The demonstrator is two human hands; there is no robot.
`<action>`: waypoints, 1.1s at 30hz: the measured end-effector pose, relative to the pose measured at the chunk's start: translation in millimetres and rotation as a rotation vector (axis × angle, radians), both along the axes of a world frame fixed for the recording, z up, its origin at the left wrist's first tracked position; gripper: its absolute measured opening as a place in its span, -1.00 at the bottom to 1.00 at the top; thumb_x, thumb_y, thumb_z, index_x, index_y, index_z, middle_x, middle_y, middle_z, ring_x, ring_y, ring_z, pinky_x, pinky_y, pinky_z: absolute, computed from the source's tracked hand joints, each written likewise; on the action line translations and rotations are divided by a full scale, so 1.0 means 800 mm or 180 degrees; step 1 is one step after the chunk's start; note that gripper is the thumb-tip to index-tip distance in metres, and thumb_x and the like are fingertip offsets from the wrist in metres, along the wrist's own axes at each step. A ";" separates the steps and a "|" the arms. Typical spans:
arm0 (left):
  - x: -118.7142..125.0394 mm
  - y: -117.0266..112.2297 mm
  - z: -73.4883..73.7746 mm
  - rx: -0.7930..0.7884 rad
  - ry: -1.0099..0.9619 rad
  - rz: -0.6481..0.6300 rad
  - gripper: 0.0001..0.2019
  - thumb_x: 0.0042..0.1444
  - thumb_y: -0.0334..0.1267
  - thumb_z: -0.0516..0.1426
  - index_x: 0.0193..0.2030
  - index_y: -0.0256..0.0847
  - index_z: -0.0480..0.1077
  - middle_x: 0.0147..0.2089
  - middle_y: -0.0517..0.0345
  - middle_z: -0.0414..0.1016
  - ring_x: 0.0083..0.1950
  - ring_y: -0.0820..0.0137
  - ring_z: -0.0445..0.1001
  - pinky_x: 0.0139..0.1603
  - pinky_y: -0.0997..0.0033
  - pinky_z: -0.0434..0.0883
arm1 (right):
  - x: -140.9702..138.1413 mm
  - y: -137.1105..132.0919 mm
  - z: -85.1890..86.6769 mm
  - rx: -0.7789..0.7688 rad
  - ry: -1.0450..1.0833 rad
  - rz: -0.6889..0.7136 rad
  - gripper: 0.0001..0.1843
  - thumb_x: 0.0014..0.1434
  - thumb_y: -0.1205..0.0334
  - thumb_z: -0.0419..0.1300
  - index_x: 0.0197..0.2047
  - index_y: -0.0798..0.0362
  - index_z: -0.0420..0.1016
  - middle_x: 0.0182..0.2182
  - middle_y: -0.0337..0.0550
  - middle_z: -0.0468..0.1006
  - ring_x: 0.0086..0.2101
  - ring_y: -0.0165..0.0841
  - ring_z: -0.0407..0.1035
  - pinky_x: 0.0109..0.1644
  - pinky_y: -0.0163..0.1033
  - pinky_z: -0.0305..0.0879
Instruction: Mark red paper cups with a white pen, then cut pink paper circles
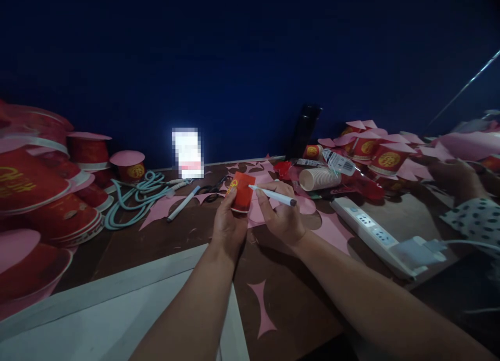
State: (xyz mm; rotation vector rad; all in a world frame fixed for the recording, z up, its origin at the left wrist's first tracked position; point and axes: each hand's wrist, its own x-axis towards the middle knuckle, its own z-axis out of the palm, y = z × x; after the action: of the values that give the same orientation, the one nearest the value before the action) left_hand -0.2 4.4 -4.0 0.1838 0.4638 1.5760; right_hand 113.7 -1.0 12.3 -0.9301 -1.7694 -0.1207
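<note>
My left hand (228,220) is wrapped round a red paper cup (242,193) with a yellow print, raised over the table. Between the fingers of my right hand (283,212) is a white marker (275,195), its tip at the cup's right side. Whether the tip touches the cup I cannot tell. Pink paper (258,210) with cut-outs lies beneath and behind my hands. A second white marker (183,203) rests on the table left of the cup, near dark-handled scissors (213,194).
Red cups with pink discs (128,165) crowd the left; more (386,158) stand at right. Pale blue cord (136,199), a lit phone (188,152), stacked paper cups (320,178) and a power strip (371,236) surround my hands. Another person's hand (457,178) is at far right.
</note>
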 end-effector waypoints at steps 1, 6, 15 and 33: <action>0.000 0.000 0.000 0.0022 -0.0005 -0.0001 -0.89 0.05 -0.37 0.15 -0.26 -0.22 0.46 -0.20 0.10 0.56 -0.04 0.37 0.49 0.05 0.39 0.37 | 0.000 0.000 0.000 -0.0005 0.0006 -0.0006 -0.91 0.18 0.26 0.15 -0.23 0.00 0.45 -0.32 -0.15 0.56 -0.26 -0.31 0.43 -0.06 -0.11 0.28; 0.001 -0.002 0.002 0.0088 -0.0069 -0.0042 -0.88 0.07 -0.38 0.13 -0.23 -0.26 0.46 -0.21 0.09 0.57 -0.11 0.41 0.52 0.03 0.42 0.38 | -0.001 -0.001 -0.001 -0.0049 0.0096 0.0057 -0.91 0.18 0.28 0.15 -0.22 0.01 0.45 -0.32 -0.16 0.56 -0.25 -0.32 0.43 -0.04 -0.12 0.28; -0.008 0.001 0.012 -0.0334 -0.0267 0.0067 -0.83 0.09 -0.36 0.13 -0.17 -0.30 0.46 -0.31 0.07 0.58 -0.34 0.42 0.52 -0.19 0.41 0.45 | 0.003 0.019 -0.008 -0.1176 0.1561 0.0639 -0.72 0.21 0.11 0.10 -0.04 -0.03 0.43 -0.23 -0.14 0.53 -0.32 -0.39 0.44 -0.26 -0.23 0.43; 0.000 -0.009 0.011 -0.0124 -0.0254 -0.0228 -0.79 0.08 -0.25 0.17 -0.16 -0.27 0.47 -0.25 0.07 0.57 -0.26 0.38 0.53 -0.13 0.36 0.46 | -0.016 0.022 -0.018 -0.2844 0.3019 0.2413 -0.41 -0.05 0.18 0.36 0.07 -0.05 0.31 -0.13 -0.15 0.56 -0.15 -0.27 0.47 -0.02 -0.08 0.40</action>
State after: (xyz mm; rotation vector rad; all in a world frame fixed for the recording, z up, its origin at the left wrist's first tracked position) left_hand -0.1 -3.2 5.1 0.1062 0.4206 1.4975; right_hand 100.7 16.5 -2.5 -0.6324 -1.0916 1.4509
